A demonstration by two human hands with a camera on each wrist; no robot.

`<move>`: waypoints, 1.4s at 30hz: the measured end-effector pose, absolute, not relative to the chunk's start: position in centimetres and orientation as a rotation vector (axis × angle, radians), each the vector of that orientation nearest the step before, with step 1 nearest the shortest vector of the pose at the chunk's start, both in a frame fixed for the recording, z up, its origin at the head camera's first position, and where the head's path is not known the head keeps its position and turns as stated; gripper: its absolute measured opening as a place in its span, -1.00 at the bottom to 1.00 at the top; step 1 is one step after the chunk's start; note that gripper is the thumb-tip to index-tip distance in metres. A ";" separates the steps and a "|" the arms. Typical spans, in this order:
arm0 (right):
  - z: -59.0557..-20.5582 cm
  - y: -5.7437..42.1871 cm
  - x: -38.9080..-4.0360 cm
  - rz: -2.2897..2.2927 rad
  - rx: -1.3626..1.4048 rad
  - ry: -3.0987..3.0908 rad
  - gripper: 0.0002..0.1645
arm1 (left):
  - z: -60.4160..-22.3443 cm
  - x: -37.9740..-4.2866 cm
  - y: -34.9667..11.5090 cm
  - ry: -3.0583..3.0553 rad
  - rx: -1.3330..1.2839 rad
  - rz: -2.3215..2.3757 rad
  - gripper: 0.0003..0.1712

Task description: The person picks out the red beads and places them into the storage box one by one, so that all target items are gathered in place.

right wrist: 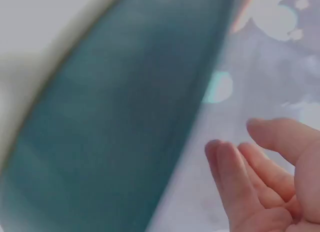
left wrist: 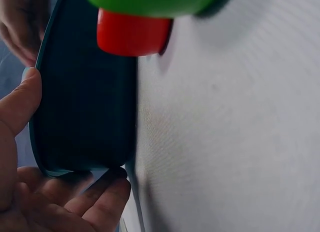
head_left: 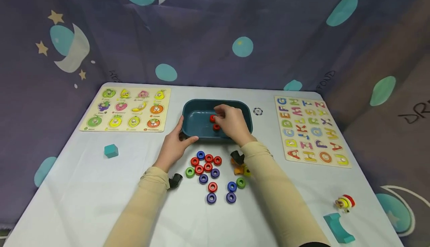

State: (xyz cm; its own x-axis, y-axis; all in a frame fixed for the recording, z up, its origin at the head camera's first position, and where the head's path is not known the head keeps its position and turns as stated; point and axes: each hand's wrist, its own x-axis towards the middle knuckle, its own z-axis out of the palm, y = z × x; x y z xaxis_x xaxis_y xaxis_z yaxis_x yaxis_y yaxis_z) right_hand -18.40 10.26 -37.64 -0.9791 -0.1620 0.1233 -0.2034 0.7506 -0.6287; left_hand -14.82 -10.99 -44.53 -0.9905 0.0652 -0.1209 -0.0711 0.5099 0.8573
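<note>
A dark teal tray (head_left: 198, 132) stands near the back of the white table. My left hand (head_left: 172, 145) grips its left end, thumb at the front rim and fingers along the end wall (left wrist: 85, 106). Over the tray's right part is my right hand (head_left: 231, 123); in the right wrist view thumb and fingers (right wrist: 232, 172) are apart with nothing between them. Two red rings, one farther back (head_left: 212, 118) and one nearer (head_left: 216, 127), show in the tray by the right fingertips. In front of the tray lie several loose rings, among them a red ring (head_left: 212, 187) and a green ring (head_left: 190, 172).
A fruit puzzle board (head_left: 127, 108) lies at the back left, a letter puzzle board (head_left: 310, 131) at the right. A teal block (head_left: 111, 151) sits on the left. At the front right are a teal arch block (head_left: 337, 228) and a small figure (head_left: 345, 203). Behind hangs a dark patterned cloth (head_left: 201, 34).
</note>
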 end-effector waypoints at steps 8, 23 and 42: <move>-37.6 11.8 -11.4 1.193 0.428 -2.862 -0.71 | -44.5 -14.6 -10.9 2.597 -0.024 1.492 0.09; -43.2 12.6 -7.9 0.951 0.562 -3.080 -0.51 | -44.3 -14.2 -11.0 2.594 -0.062 1.483 0.10; -39.6 14.3 -11.0 1.241 0.221 -2.860 -0.64 | -44.3 -14.3 -10.8 2.595 -0.041 1.496 0.09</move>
State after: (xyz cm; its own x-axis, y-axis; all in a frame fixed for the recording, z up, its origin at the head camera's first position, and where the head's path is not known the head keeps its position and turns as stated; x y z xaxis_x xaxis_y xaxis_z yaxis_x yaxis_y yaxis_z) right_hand -10.96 14.31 -39.55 -0.9899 -0.1231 0.0710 -0.1359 0.6745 -0.7257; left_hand -14.27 -10.77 -44.25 -0.9890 0.0493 -0.1396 -0.0961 0.5035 0.8586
